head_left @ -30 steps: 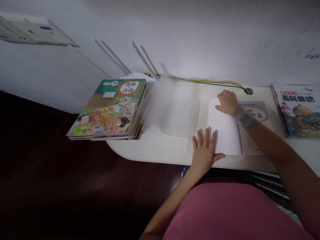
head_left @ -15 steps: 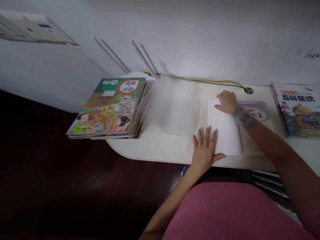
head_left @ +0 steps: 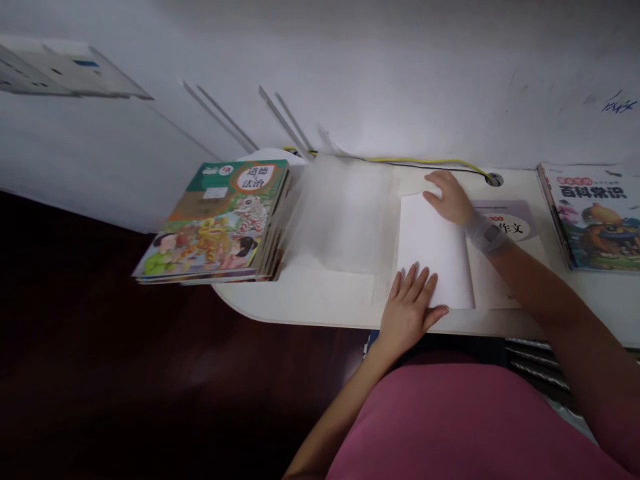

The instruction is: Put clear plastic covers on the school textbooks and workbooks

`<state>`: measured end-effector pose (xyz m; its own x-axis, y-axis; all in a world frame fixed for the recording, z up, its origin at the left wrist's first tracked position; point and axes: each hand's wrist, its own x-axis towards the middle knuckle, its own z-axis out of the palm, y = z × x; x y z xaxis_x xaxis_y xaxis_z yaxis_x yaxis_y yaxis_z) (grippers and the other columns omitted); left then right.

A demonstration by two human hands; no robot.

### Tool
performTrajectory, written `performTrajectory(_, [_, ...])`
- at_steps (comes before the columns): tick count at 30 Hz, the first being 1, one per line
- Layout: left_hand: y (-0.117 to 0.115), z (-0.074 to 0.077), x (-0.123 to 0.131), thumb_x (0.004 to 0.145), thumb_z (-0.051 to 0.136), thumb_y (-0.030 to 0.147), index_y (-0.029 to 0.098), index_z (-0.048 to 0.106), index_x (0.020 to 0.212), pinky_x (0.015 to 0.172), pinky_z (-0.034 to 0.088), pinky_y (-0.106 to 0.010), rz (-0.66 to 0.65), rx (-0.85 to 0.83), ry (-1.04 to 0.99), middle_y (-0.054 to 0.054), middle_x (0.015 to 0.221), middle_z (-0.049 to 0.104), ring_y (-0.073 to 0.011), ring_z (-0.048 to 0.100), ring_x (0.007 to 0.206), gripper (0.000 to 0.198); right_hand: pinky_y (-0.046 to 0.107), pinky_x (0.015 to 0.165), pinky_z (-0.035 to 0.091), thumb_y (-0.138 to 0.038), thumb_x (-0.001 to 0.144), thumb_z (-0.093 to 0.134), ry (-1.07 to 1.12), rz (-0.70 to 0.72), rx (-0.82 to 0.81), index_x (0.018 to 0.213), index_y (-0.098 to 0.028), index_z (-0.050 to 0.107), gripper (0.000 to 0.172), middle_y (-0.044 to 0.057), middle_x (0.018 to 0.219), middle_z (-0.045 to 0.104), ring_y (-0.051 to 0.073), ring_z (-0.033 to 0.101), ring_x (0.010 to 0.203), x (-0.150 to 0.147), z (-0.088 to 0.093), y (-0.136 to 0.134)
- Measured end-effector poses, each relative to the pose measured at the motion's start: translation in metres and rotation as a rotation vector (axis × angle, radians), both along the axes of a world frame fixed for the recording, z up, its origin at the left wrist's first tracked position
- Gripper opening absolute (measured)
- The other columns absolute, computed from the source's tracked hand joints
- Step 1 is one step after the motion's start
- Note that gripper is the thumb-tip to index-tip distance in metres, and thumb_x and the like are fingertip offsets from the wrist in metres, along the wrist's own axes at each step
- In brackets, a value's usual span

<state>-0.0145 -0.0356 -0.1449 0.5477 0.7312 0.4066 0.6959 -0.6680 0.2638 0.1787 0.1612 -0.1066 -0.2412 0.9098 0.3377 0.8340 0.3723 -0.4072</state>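
My left hand lies flat with fingers spread on the lower left part of a white sheet. This sheet lies over the left side of a pale purple book with large black characters on its cover; whether it is a flap or a page I cannot tell. At the sheet's upper edge rests my right hand, thumb and fingers apart, a grey band around its wrist. Left of the sheet lie clear plastic book covers, close to my left fingertips.
A stack of schoolbooks overhangs the left end of the white desk. More picture-covered books lie at the right. Along the wall runs a yellow cable into a cable hole. Several thin grey bars rise behind the plastic covers.
The white sheet has shifted left, nearer the plastic covers, and its left edge now lies under my left fingers. My right hand's thumb and fingers have spread apart at the upper edge.
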Motion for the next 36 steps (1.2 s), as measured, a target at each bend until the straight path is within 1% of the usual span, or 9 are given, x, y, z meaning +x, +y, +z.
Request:
performTrajectory(2, [0.0,0.0,-0.002,0.09,0.047,0.052,0.017,0.027,0.146,0.111,0.031,-0.052,0.008,-0.005,-0.026,-0.013,0.142,0.047,-0.0274,0.026,0.141,0.069,0.05,0.109,0.031,-0.049,0.089,0.042,0.111,0.057,0.05,0.131,-0.019,0.051,0.052,0.014,0.137,0.049,0.027,0.042,0.129,0.027,-0.006,-0.006])
performTrajectory(4, [0.0,0.002,-0.002,0.09,0.046,0.05,0.018,0.023,0.148,0.111,0.031,-0.051,0.015,-0.008,-0.048,-0.014,0.146,0.042,-0.0267,0.021,0.142,0.07,0.05,0.112,0.028,-0.059,0.088,0.038,0.148,0.102,0.017,0.136,-0.019,0.045,0.064,0.014,0.144,0.043,0.027,0.036,0.135,0.05,-0.014,-0.017])
performTrajectory(7, [0.001,0.011,0.007,0.089,0.045,0.054,0.016,0.024,0.148,0.112,0.028,-0.052,-0.019,0.0,-0.047,-0.016,0.15,0.033,-0.0284,0.011,0.144,0.073,0.05,0.114,0.024,-0.065,0.086,0.036,0.153,0.152,-0.05,0.143,-0.019,0.036,0.073,0.012,0.152,0.031,0.028,0.027,0.14,0.066,-0.026,-0.037])
performTrajectory(11, [0.008,0.021,0.03,0.086,0.045,0.06,0.017,0.038,0.141,0.112,0.023,-0.057,-0.165,0.048,0.054,-0.015,0.152,0.028,-0.0337,0.004,0.144,0.071,0.051,0.115,0.022,-0.063,0.086,0.04,0.102,0.211,-0.065,0.145,-0.022,0.033,0.073,0.009,0.155,0.026,0.028,0.021,0.142,0.06,-0.033,-0.047])
performTrajectory(14, [0.014,0.021,0.041,0.087,0.044,0.058,0.02,0.047,0.136,0.112,0.022,-0.057,-0.231,0.052,0.132,-0.012,0.151,0.033,-0.0339,0.01,0.144,0.062,0.052,0.114,0.022,-0.061,0.087,0.04,0.064,0.211,-0.067,0.145,-0.021,0.033,0.071,0.01,0.155,0.025,0.028,0.021,0.142,0.055,-0.033,-0.046])
performTrajectory(17, [0.018,0.018,0.04,0.088,0.04,0.059,0.021,0.048,0.134,0.113,0.023,-0.054,-0.265,0.036,0.182,-0.01,0.149,0.037,-0.0313,0.018,0.143,0.06,0.053,0.114,0.022,-0.059,0.088,0.041,0.012,0.198,-0.07,0.145,-0.02,0.033,0.07,0.011,0.155,0.024,0.029,0.019,0.143,0.055,-0.033,-0.045])
performTrajectory(23, [0.017,0.014,0.032,0.089,0.039,0.059,0.02,0.047,0.135,0.111,0.028,-0.053,-0.254,0.065,0.199,-0.009,0.148,0.038,-0.0308,0.025,0.141,0.061,0.052,0.114,0.02,-0.057,0.087,0.046,-0.125,0.19,-0.109,0.146,-0.016,0.029,0.074,0.014,0.156,0.019,0.029,0.013,0.144,0.05,-0.03,-0.05])
performTrajectory(26, [0.016,0.015,0.032,0.089,0.038,0.059,0.02,0.048,0.134,0.111,0.029,-0.052,-0.245,0.062,0.197,-0.009,0.148,0.04,-0.0305,0.026,0.14,0.061,0.052,0.114,0.02,-0.057,0.087,0.047,-0.174,0.18,-0.134,0.147,-0.018,0.026,0.075,0.014,0.157,0.017,0.028,0.012,0.144,0.047,-0.025,-0.054])
performTrajectory(36, [0.019,0.011,0.031,0.088,0.037,0.059,0.021,0.046,0.136,0.11,0.028,-0.054,-0.248,0.041,0.201,-0.009,0.148,0.039,-0.0305,0.025,0.141,0.061,0.05,0.113,0.02,-0.054,0.086,0.05,-0.18,0.111,-0.14,0.144,-0.015,0.033,0.072,0.015,0.155,0.02,0.029,0.014,0.144,0.043,-0.021,-0.056])
